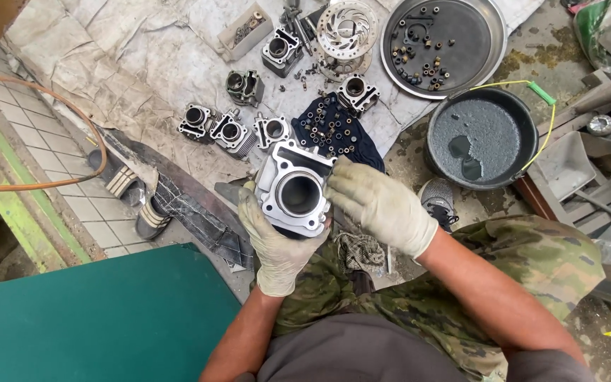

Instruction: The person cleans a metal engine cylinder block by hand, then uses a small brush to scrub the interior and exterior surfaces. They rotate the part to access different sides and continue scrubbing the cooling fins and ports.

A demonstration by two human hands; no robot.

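engine cylinder (295, 187): cast grey metal, finned, round bore | left hand (274, 240): gloved, cradling it underneath | right hand (380, 205): gloved, gripping its edge

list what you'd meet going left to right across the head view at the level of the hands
orange hose → sandals → left hand → cylinder block → right hand → black bucket of grey liquid → grey tray

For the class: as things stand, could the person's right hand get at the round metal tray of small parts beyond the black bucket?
Probably not at once: the right hand is on the engine cylinder, and the round metal tray lies far off past the black bucket, though nothing covers it.
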